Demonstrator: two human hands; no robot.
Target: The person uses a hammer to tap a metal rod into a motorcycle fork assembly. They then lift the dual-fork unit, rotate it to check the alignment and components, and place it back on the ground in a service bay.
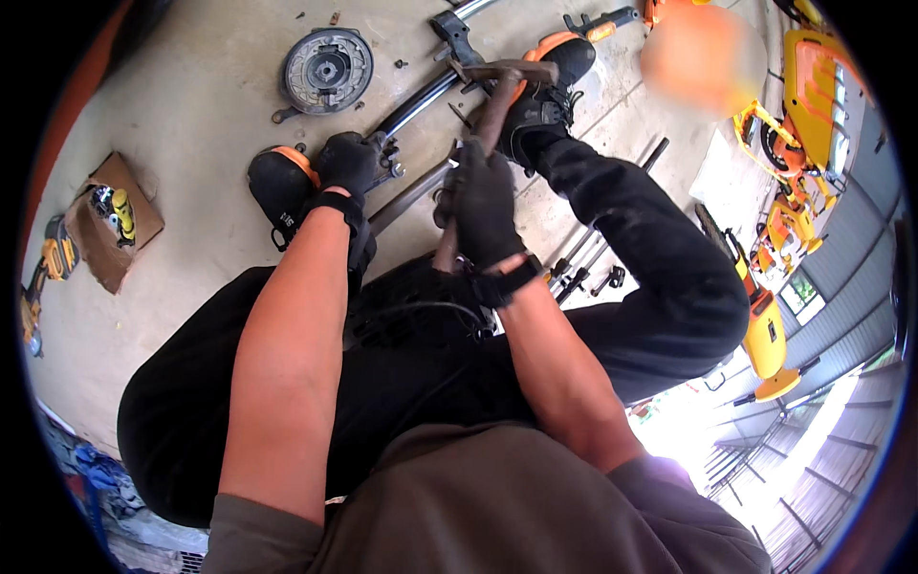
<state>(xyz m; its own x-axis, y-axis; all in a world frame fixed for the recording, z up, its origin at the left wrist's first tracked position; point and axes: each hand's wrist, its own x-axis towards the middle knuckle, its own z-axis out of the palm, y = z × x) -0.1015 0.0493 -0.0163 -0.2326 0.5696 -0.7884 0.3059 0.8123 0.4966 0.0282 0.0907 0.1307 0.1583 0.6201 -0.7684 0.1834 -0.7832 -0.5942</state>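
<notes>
My right hand (485, 206), in a black glove, grips the wooden handle of a hammer (497, 96) whose metal head points up over the floor. My left hand (349, 163), also gloved, presses on the end of a long metal bar assembly (416, 105) that lies on the concrete between my feet. Both black and orange shoes (277, 182) flank the bar. I am squatting in black trousers.
A round brake drum plate (327, 69) lies at the top. A cardboard piece (115, 220) with small tools sits at left, beside a yellow power tool (53, 263). Yellow and orange machines (765, 325) stand at right. Loose rods and wrenches (593, 277) lie under my right knee.
</notes>
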